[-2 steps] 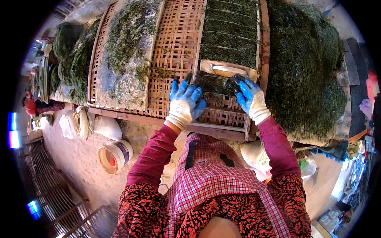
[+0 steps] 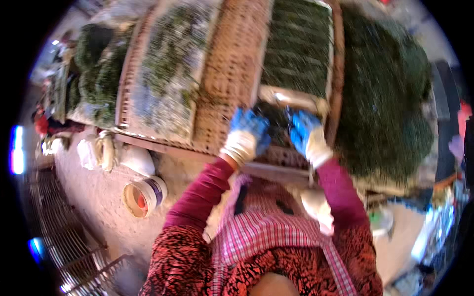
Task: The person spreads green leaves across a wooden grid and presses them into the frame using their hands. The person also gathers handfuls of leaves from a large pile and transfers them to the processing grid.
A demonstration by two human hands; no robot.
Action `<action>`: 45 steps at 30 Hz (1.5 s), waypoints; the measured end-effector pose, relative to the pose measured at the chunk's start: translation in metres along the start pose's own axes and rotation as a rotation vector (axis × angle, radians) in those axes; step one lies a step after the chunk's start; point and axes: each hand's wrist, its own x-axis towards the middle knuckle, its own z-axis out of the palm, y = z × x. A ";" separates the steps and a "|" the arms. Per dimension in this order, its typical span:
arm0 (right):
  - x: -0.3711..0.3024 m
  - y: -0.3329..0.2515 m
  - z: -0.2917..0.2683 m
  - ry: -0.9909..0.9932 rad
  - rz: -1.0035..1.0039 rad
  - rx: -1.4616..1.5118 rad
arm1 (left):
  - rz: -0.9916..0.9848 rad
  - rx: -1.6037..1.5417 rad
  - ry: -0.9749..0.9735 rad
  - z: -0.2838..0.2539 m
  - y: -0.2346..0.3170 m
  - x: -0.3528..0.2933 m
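Note:
Blue-and-white work gloves cover both my hands, held close together over a dark strip of wet seaweed (image 2: pixel 274 123) at the near end of a narrow frame. My left hand (image 2: pixel 248 132) reaches in from the strip's left side; motion blur smears its fingers. At the right side my right hand (image 2: pixel 307 132) has its fingers stretched towards the strip, their tips dark. Just beyond the hands a pale wooden bar (image 2: pixel 296 100) with a white handle-like piece lies across the frame. Past it, a bed of green seaweed (image 2: pixel 296 49) is divided into several bands.
Left of the frame is a woven bamboo mat (image 2: pixel 232 64), then a pale board (image 2: pixel 190 111) with loose seaweed. A large seaweed heap (image 2: pixel 385 103) lies right. A white bucket (image 2: pixel 138 200) and bags (image 2: pixel 96 150) are on the floor left. Slatted racks (image 2: pixel 59 217) stand lower left.
My left hand has moved right, in over the seaweed strip and nearer my right hand. The whole view has shifted slightly and blurred.

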 end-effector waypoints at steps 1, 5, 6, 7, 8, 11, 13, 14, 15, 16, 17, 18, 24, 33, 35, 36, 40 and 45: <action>0.006 -0.017 0.001 -0.021 0.005 -0.059 | -0.021 0.042 -0.070 0.005 0.001 0.005; 0.002 -0.021 0.035 -0.051 0.070 -0.095 | 0.006 0.072 -0.083 0.012 -0.005 -0.003; 0.011 -0.022 0.034 0.034 0.069 -0.038 | 0.027 -0.090 0.075 0.010 -0.009 0.001; 0.016 -0.017 0.032 -0.014 0.079 -0.010 | 0.022 -0.062 0.019 0.013 -0.009 0.002; 0.022 -0.018 0.028 -0.031 0.106 0.005 | 0.026 -0.049 -0.046 0.016 -0.010 0.004; 0.061 -0.049 -0.016 0.095 0.115 -0.071 | 0.004 -0.099 0.032 0.014 -0.011 0.006; 0.069 -0.038 -0.009 0.187 0.236 -0.210 | -0.017 -0.134 0.044 0.006 -0.009 0.010; 0.069 -0.031 -0.007 0.159 0.326 -0.305 | -0.034 -0.179 0.035 -0.001 -0.007 0.014; 0.070 -0.022 -0.005 0.090 0.317 -0.283 | -0.010 -0.201 0.064 -0.010 -0.006 0.015; 0.070 -0.011 -0.003 0.025 0.309 -0.262 | 0.004 -0.245 0.153 -0.013 -0.007 0.014; 0.067 -0.001 0.001 -0.047 0.304 -0.238 | 0.004 -0.243 0.207 -0.016 -0.007 0.013; 0.061 0.009 0.007 -0.050 0.395 -0.161 | 0.005 -0.241 0.264 -0.019 -0.009 0.012; 0.046 -0.020 0.006 -0.327 0.471 -0.188 | -0.199 -0.234 0.071 -0.039 -0.042 -0.023; 0.008 0.032 0.036 0.146 0.806 0.978 | 0.088 -0.469 0.303 -0.003 -0.008 0.064; 0.013 0.027 0.009 0.062 0.609 0.313 | 0.135 -0.449 0.291 -0.001 -0.002 0.069; 0.007 0.029 -0.002 0.149 0.660 0.303 | 0.114 -0.440 0.276 -0.013 0.005 0.079; -0.074 0.098 -0.017 0.552 0.883 0.354 | 0.178 -0.378 0.122 -0.008 0.042 0.114; -0.156 0.163 -0.063 0.905 0.982 0.399 | 0.005 -0.137 -0.053 0.034 0.074 0.122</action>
